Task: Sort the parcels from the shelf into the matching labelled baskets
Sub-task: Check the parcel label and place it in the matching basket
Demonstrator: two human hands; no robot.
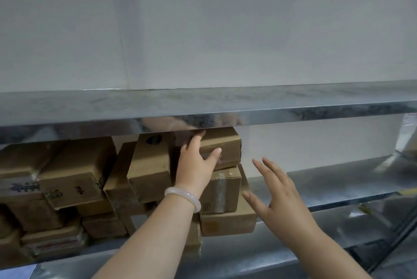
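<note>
The person is standing close to a metal shelf (316, 184), both bare arms reaching into the gap under the upper shelf board (203, 107).

Landmark: the top parcel (222, 143), a brown cardboard box sitting highest in the right-hand stack, just below the upper board's front edge.

Left hand (195, 166): the palm is lying against the left front corner of the top parcel, the thumb is pressing on its front face, and the fingers are running up over its left side, their tips hidden by the upper board. The grip is closing on the top parcel, though the parcel is resting on the stack, not lifted. A pale bangle (184, 197) is sitting on the wrist below it.

Right hand (278, 195): it is hovering below and to the right of the top parcel, fingers spread wide, holding nothing. Whether its thumb is touching the lower box cannot be told.

Directly under the top parcel a taped box (225, 188) is standing, and under that a flatter box (228, 220). To the left of the top parcel more cardboard parcels (74, 177) are lying in a loose, tilted pile along the shelf.

A white wall (203, 30) is filling the view above.
</note>
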